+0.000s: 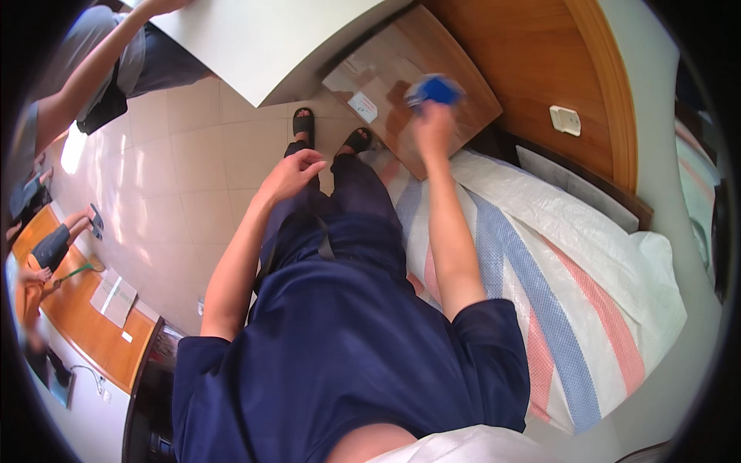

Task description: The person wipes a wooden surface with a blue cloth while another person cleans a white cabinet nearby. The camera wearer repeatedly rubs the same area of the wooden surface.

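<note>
My right hand [434, 130] grips a blue object [437, 91] with a pale edge, perhaps a cloth; motion blur hides its exact form. It is over the glossy wooden top of a small cabinet [393, 75]; whether it touches the top I cannot tell. A white label [363, 107] with writing lies on that top, to the left of the hand. In front of my thighs hangs my left hand [292, 173], holding nothing, its fingers loosely bent and the thumb apart.
Striped woven plastic sheeting [521, 249] covers something bulky at my right. A wooden panel [532, 58] carries a small white holder [565, 121]. Ahead is a white tabletop [260, 35], with a person's arm [98, 81] beside it. Other people and a wooden counter [87, 312] with flattened cardboard [114, 298] are at left.
</note>
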The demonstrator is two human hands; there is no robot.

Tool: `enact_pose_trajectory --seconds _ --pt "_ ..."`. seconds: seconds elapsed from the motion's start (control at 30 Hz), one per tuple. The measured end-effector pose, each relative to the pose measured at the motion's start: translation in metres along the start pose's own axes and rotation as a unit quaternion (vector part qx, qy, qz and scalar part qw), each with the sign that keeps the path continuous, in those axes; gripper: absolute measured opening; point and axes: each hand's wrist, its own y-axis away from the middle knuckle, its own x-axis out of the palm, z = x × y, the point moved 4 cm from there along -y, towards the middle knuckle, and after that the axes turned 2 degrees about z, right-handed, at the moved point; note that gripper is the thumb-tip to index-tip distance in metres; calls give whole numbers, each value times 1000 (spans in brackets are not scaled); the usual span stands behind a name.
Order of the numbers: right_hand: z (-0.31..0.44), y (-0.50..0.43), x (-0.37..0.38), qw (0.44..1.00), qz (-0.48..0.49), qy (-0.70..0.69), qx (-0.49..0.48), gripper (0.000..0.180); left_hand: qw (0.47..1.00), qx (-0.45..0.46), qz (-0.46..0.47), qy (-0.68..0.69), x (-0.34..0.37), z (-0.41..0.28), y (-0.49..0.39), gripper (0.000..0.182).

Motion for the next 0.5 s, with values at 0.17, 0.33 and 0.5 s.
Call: enact_pose_trajectory --seconds 0.17,0.33,0.5 --pt "-44 71 131 926 98 -242 272 41 999 -7 -44 17 -11 4 12 43" --pt "-74 66 150 847 -89 -276 445 52 999 -26 -23 -1 -6 8 15 43" --pt "-93 17 161 839 21 -262 477 64 999 -29 -6 -21 -1 6 16 43"
